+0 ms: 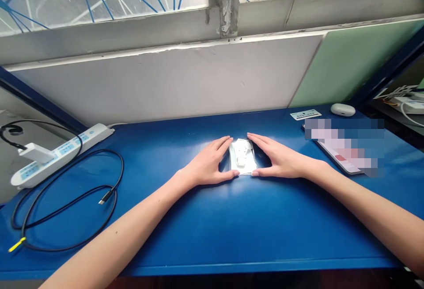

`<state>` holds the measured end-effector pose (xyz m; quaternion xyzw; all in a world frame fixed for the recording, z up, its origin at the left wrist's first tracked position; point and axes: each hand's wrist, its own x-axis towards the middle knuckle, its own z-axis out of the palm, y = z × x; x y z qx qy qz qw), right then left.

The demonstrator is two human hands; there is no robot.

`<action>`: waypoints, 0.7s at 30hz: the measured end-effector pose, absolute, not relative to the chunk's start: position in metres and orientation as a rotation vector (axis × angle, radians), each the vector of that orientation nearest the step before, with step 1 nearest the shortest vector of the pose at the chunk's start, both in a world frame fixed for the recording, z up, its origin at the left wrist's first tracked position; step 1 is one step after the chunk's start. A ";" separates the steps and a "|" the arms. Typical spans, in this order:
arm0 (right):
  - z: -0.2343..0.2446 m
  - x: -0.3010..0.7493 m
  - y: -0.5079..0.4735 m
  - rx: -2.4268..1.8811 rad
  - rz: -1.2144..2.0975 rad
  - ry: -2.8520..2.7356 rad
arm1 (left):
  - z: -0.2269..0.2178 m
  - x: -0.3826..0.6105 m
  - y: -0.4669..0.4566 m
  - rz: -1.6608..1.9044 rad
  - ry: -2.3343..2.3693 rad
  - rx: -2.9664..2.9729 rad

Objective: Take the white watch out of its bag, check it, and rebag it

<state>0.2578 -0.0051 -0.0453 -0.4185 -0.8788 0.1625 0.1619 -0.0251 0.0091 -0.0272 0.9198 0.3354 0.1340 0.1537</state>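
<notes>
Head view: a small clear packet with white parts inside lies flat at the middle of the blue table. My left hand lies flat at its left edge, fingers spread, thumb tip touching its near left corner. My right hand mirrors it on the right, thumb at the near right corner. Neither hand is closed on the packet. Far left: a power strip and a black cable. Far right: a white case.
</notes>
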 end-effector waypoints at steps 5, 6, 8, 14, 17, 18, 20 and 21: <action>-0.047 0.263 -0.001 -1.160 0.447 -2.501 | -0.026 -0.024 0.009 0.394 0.942 2.639; -0.047 0.264 0.000 -1.146 0.438 -2.515 | -0.026 -0.024 0.010 0.396 0.937 2.640; -0.047 0.266 0.001 -1.121 0.427 -2.552 | -0.027 -0.024 0.010 0.397 0.932 2.639; -0.046 0.267 0.001 -1.137 0.395 -2.598 | -0.027 -0.023 0.010 0.397 0.943 2.627; -0.046 0.266 0.000 -1.141 0.393 -2.586 | -0.026 -0.023 0.009 0.388 0.961 2.620; -0.046 0.266 0.000 -1.143 0.392 -2.584 | -0.025 -0.023 0.009 0.385 0.962 2.618; -0.046 0.265 -0.001 -1.148 0.385 -2.590 | -0.025 -0.023 0.008 0.381 0.960 2.615; -0.045 0.265 -0.001 -1.152 0.378 -2.594 | -0.025 -0.023 0.008 0.381 0.961 2.615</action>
